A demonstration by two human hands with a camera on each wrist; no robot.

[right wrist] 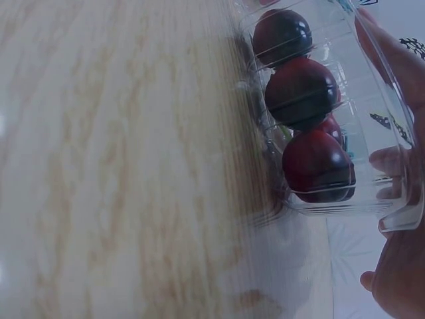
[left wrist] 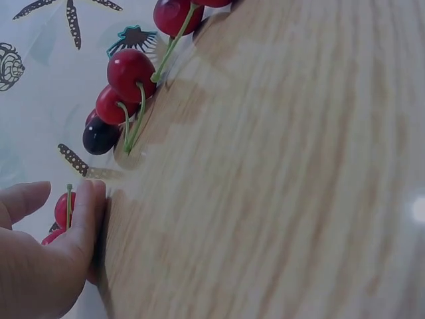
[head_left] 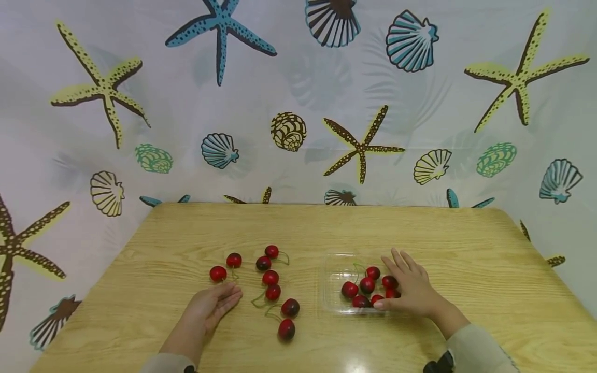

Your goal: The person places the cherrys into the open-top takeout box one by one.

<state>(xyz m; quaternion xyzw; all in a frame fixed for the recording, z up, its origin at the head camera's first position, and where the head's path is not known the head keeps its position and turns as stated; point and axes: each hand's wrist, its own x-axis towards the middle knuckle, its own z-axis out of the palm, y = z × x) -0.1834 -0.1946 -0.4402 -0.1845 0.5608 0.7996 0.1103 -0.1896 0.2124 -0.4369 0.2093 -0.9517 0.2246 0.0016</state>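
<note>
My left hand rests on its side on the table, fingers extended, thumb apart. It holds nothing. Just beyond its fingertips lies a pair of dark red cherries with joined green stems. More cherry pairs lie to its right in a rough column; some also show in the left wrist view as cherries. My right hand rests over the right end of a clear plastic box, fingers spread and fairly straight, thumb at the near rim. Several cherries sit inside the box; the hand covers some.
The light wood-grain table spans the scene. Behind it hangs a white cloth printed with starfish and shells. The loose cherries lie between the left hand and the box.
</note>
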